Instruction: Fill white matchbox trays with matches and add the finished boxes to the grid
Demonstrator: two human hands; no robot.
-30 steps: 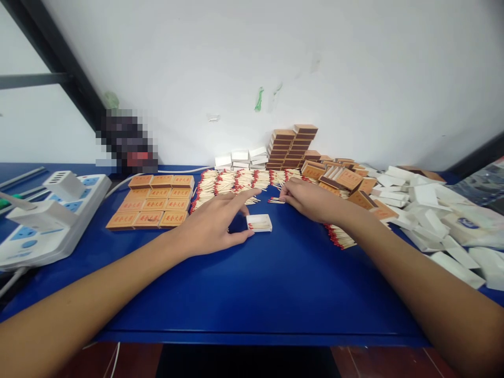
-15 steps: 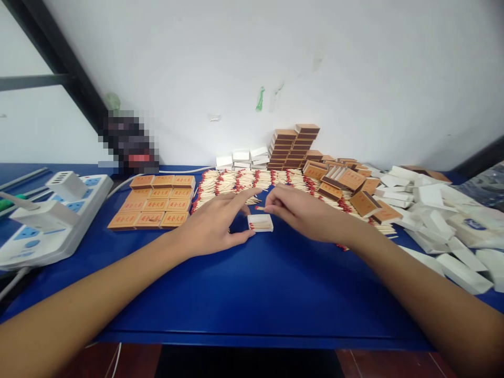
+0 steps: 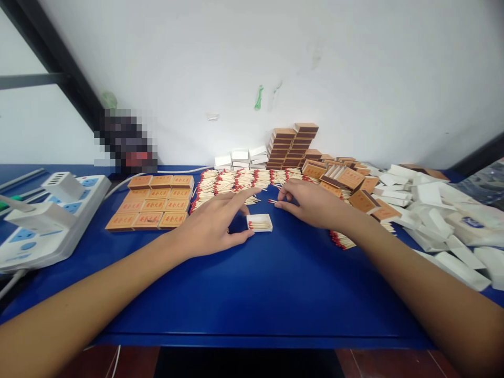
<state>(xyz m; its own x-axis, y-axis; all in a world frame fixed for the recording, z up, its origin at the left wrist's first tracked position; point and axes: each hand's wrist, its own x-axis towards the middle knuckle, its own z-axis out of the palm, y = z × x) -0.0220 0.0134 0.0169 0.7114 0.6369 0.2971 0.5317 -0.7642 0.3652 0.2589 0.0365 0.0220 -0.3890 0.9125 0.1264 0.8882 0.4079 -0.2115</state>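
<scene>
A small white matchbox tray (image 3: 265,229) lies on the blue table, with several red-tipped matches (image 3: 258,224) inside it. My left hand (image 3: 214,220) holds the tray's left end between the thumb at the near corner and a finger at the far corner. Its index finger stretches out above. Just beyond the tray to the right, my right hand (image 3: 305,202) is closed in a pinch on thin matches (image 3: 272,201), their red heads pointing left; how many is unclear. Behind both hands spreads a long heap of loose matches (image 3: 236,181).
Orange matchboxes (image 3: 157,205) stand in rows at left, beside a white power strip (image 3: 79,220). Toward the wall are stacked brown-sided boxes (image 3: 293,147) and white trays (image 3: 240,156). Scattered orange sleeves (image 3: 352,178) and a pile of white trays (image 3: 433,210) fill the right.
My right hand has moved a little to the right, away from the tray, and the matches in the tray show more plainly. My left hand stays at the tray.
</scene>
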